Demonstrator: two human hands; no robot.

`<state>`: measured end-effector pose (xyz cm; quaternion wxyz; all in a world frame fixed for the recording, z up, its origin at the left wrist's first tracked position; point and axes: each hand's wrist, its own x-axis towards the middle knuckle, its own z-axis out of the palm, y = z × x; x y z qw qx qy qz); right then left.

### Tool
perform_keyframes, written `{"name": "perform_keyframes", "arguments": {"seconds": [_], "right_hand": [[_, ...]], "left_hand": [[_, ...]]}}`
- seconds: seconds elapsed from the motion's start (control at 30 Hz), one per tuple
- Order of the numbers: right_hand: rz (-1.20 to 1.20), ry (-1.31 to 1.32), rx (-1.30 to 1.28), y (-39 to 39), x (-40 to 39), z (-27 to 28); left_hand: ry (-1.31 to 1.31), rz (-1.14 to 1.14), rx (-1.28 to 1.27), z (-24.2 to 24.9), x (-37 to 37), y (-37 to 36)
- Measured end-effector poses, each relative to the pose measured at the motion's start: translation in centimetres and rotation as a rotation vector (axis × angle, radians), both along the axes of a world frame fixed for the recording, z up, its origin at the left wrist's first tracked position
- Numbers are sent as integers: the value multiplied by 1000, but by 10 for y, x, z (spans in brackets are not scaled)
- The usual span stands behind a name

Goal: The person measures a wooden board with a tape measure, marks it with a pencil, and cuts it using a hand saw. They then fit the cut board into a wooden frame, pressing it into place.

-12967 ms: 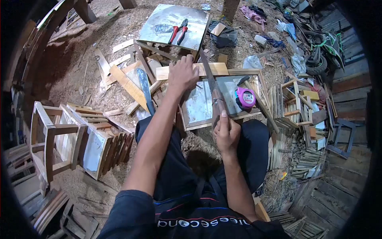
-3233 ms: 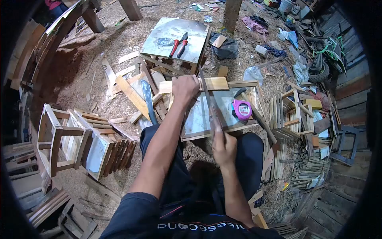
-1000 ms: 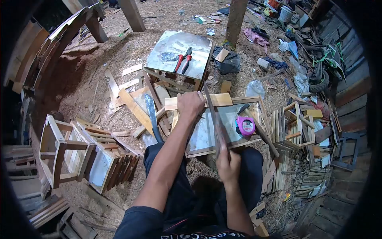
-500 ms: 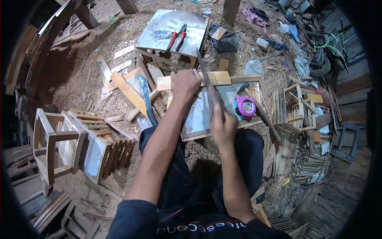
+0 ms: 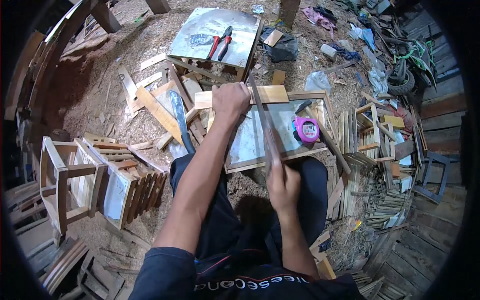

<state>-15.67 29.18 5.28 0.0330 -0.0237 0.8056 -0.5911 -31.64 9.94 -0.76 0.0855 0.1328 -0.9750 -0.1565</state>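
Note:
My left hand (image 5: pixel 231 101) is closed over a light wooden board (image 5: pixel 274 94), pressing it on the far rim of a low wood-framed table (image 5: pixel 255 135). A hand saw (image 5: pixel 263 117) lies with its blade across the board, just right of that hand. Its handle end is in the closed fingers of my right hand (image 5: pixel 283 185), close to my knee. On the table's right part sit a pink tape measure (image 5: pixel 306 130) and a dark-handled tool (image 5: pixel 303 106), partly hidden. A machete (image 5: pixel 179 117) leans by my left knee.
Red-handled pliers (image 5: pixel 220 44) rest on a second low table (image 5: pixel 200 25) ahead. Wood offcuts (image 5: pixel 157 112) litter the ground at left. Stacked small wooden frames (image 5: pixel 75 175) stand on the left, with more frames (image 5: pixel 367 132) and slats on the right.
My right hand has pulled the saw back toward my body. The left hand still presses the board, and the whole view has shifted slightly.

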Motion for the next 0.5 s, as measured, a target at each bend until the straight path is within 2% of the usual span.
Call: {"name": "perform_keyframes", "arguments": {"seconds": [0.07,0.13,0.2,0.33,0.4,0.5], "right_hand": [[-55,-190,-148,9,21,4],[-38,-43,-12,-5,-11,2],[-23,-61,-44,-18,-47,-11],[-33,22,-114,-6,-8,1],[-31,-159,-63,12,20,9],[30,-103,27,-16,-41,-2]], "left_hand": [[7,22,-2,-1,-2,-2],[13,22,-4,-2,-2,0],[-3,12,-16,-3,0,0],[-11,6,3,1,0,1],[-78,29,6,2,0,1],[-53,11,-15,2,-1,-1]]}}
